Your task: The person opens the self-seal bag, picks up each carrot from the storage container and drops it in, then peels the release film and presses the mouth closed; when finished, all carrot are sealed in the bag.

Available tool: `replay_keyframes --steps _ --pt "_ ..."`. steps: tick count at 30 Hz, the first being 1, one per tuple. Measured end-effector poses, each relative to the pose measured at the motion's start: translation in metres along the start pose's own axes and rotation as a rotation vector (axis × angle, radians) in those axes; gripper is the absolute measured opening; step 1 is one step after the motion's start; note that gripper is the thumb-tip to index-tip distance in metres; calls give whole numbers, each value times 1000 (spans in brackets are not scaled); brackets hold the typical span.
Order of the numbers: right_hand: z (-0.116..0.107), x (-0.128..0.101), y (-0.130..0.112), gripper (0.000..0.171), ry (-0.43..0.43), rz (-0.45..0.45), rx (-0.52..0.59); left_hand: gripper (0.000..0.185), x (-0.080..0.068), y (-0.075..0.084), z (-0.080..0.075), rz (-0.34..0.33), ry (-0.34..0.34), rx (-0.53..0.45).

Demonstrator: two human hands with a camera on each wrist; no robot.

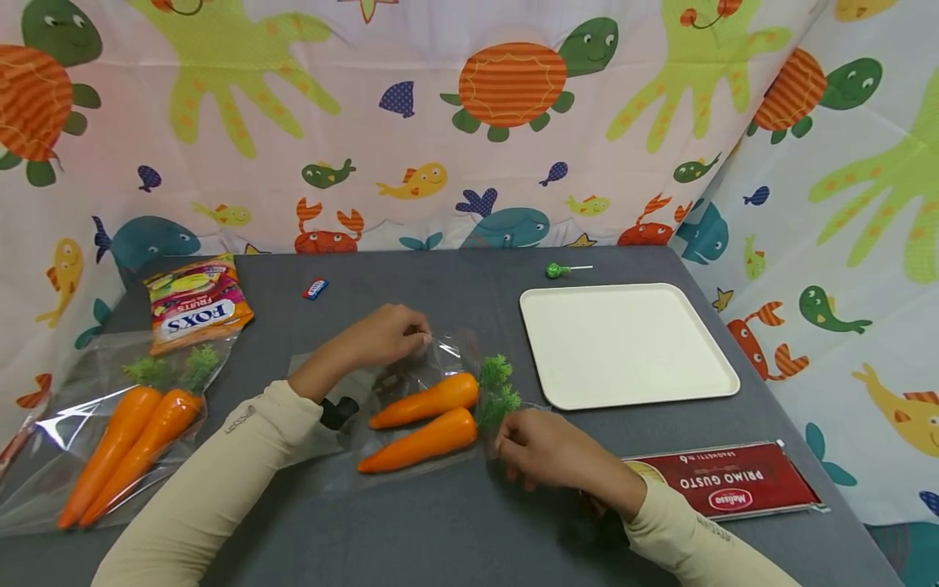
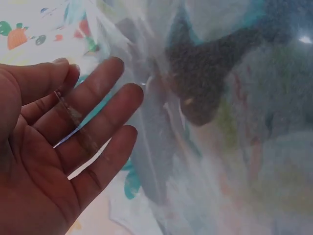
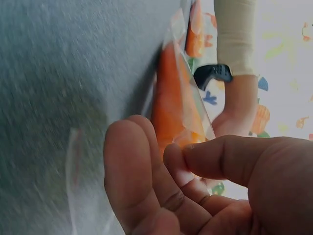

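Two orange carrots with green tops lie in a clear plastic bag at the middle of the grey table. My left hand pinches the bag's far edge above the carrots. In the left wrist view the film fills the frame, and its edge runs across the fingers under the thumb. My right hand pinches the bag's near edge beside the green tops. The right wrist view shows thumb and fingers closed on the film, with a carrot just beyond.
A second clear bag with two carrots lies at the left edge. Behind it are a Fox's candy bag and a small wrapped candy. A white tray and green lollipop sit right; a red spaghetti pack lies near right.
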State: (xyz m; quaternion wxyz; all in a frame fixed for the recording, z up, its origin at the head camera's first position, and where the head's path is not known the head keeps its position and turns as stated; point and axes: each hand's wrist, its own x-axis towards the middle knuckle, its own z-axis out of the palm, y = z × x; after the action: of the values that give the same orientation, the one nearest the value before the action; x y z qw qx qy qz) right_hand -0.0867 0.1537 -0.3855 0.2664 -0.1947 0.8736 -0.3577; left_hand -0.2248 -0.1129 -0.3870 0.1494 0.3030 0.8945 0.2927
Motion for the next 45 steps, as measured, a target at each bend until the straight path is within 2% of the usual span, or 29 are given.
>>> replay_keyframes --steps 5,8,13,17,20,25,28,32,34,36,41,45 --pt "-10 -4 -1 19 35 -16 -9 17 -8 -1 -8 47 67 -68" --pt "-18 -7 -4 18 67 -17 -21 19 -12 0 -13 55 75 -154" --pt "-37 -14 -10 13 165 -61 -88 25 -21 1 -21 14 80 -378" --pt "-49 -16 -12 12 253 -112 -137 26 -29 4 -25 -7 104 -463" --pt "-53 -16 -10 10 319 -112 -119 25 -35 9 -27 -9 119 -491" --pt "-57 -14 -7 10 429 -78 -9 28 -45 19 -32 -13 174 -533" --pt "-59 -13 -8 11 500 -88 25 26 -49 25 -33 -6 212 -570" --pt "-63 -12 -12 10 577 -122 25 28 -52 30 -32 16 279 -549" --pt "-66 -13 -14 10 595 -137 26 25 -54 32 -31 22 311 -502" --pt "-68 -13 -17 10 601 -147 31 23 -56 34 -30 30 333 -451" --pt "-74 -14 -21 11 601 -172 22 31 -60 37 -28 69 364 -416" --pt "-80 -16 -23 10 587 -204 -1 32 -63 41 -30 81 418 -393"
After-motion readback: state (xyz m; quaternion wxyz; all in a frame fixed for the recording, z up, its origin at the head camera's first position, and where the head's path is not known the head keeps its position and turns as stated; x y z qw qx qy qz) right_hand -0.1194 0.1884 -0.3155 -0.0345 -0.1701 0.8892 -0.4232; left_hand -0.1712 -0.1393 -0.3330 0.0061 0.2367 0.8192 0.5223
